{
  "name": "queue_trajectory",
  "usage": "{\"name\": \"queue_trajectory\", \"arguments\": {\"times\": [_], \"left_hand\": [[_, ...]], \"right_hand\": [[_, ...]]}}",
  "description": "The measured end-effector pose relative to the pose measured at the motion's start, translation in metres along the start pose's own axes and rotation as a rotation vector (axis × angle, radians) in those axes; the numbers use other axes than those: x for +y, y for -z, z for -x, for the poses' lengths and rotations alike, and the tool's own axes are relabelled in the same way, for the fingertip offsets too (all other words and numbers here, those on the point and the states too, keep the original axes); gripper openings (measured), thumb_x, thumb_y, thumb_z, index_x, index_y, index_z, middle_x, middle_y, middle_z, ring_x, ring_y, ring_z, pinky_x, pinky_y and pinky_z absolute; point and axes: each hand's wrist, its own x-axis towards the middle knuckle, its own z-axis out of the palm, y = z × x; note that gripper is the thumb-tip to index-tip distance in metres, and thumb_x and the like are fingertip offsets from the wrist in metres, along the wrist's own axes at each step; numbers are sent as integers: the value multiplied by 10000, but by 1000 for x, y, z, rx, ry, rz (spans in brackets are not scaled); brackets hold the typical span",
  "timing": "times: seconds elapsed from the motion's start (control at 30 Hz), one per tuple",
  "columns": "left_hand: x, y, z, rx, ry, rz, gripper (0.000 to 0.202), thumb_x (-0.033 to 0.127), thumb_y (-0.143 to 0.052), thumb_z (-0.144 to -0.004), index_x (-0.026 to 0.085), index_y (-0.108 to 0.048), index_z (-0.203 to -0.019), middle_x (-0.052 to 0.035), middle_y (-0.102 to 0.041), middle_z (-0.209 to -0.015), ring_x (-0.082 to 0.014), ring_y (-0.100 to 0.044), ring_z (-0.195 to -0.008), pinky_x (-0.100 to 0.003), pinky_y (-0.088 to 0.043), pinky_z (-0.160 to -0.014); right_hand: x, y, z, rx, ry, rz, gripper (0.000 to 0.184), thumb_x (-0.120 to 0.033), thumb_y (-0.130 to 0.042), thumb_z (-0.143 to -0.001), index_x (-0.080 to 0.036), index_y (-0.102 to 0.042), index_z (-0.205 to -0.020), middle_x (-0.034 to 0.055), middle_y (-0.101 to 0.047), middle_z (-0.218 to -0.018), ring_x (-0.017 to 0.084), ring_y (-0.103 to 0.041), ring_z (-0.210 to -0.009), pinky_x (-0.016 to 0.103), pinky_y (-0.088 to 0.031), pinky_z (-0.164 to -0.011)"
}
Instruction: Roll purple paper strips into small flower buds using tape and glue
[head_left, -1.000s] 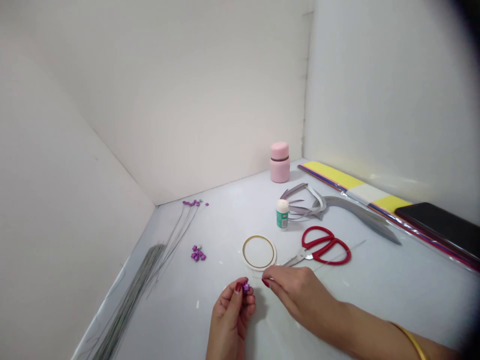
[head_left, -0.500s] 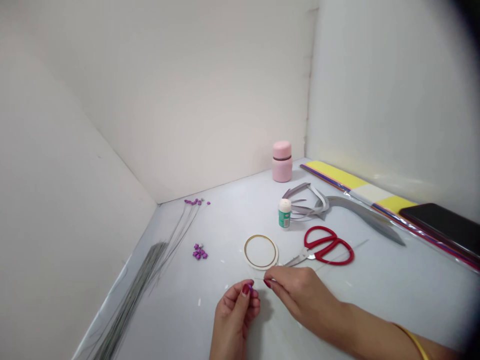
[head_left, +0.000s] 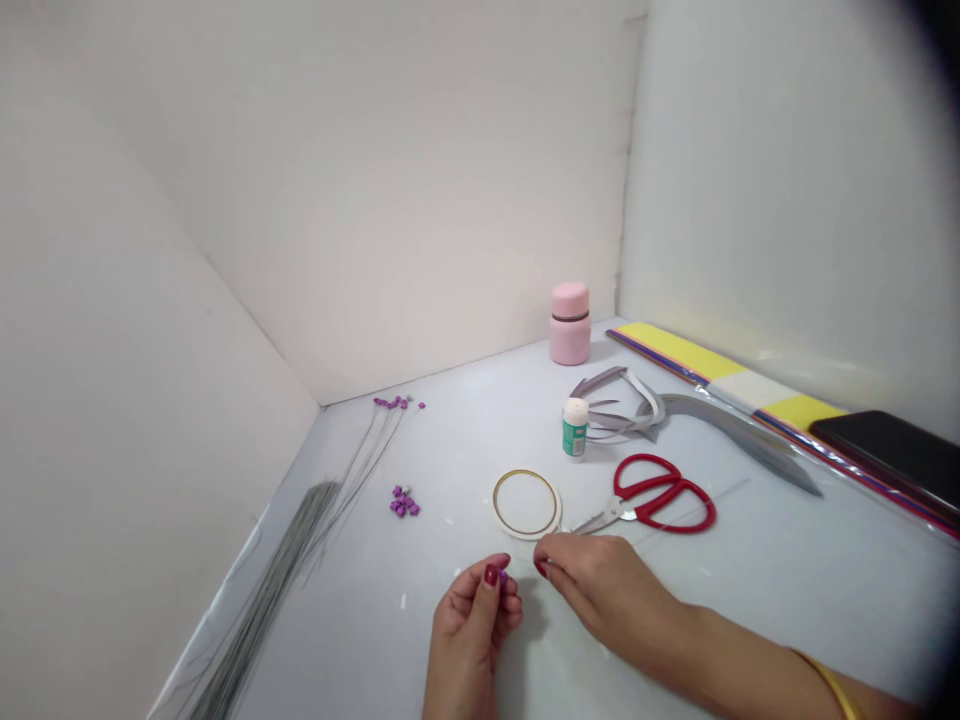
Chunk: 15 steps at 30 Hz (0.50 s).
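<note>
My left hand (head_left: pixel 476 605) pinches a small purple piece (head_left: pixel 503 577) between thumb and fingers, mostly covered by them; it resembles the little purple stars on the table. Close by on the right, my right hand (head_left: pixel 592 575) is closed in a pinch on a thin wire (head_left: pixel 523 560), which shows faintly in the gap between the two hands. Just beyond my fingers lies a roll of white tape (head_left: pixel 559 505). Red-handled scissors (head_left: pixel 652 500) rest behind my right hand, blades toward the tape. A cluster of purple stars (head_left: pixel 405 503) sits to the left.
A bundle of grey wires (head_left: pixel 262 610) lies at the left edge, with several purple-tipped wire stems (head_left: pixel 367 445) beyond. Further back stand a glue bottle (head_left: pixel 575 430) and a pink jar (head_left: pixel 570 325). Grey strips (head_left: pixel 735 430), coloured sheets (head_left: pixel 735 385) and a phone (head_left: pixel 885 450) lie right.
The whole view has shifted slightly, so things appear a little further right. Both hands keep nearly the same pose, and the wire between them shows less clearly.
</note>
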Motion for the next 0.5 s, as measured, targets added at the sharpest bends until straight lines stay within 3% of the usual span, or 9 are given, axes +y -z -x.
{"name": "queue_trajectory", "arguments": {"times": [0.3, 0.5], "left_hand": [[-4, 6, -2, -82, -26, 0, 280, 297, -731, -616, 109, -713, -823, -20, -610, -578, -63, -528, -483, -160, -460, -478], [-4, 6, -1, -93, -32, 3, 327, 285, -752, -588, 128, -714, -872, -40, -635, -647, -78, -540, -529, -193, -492, -519]], "right_hand": [[1, -2, 0, -10, 4, -18, 210, -109, -362, -844, -174, -520, -722, 13, -596, -684, 139, -555, -613, 223, -350, -555], [3, -1, 2, 58, 17, -109, 188, -147, -345, -868, -184, -517, -801, 6, -585, -717, 132, -544, -639, 229, -356, -581]]}}
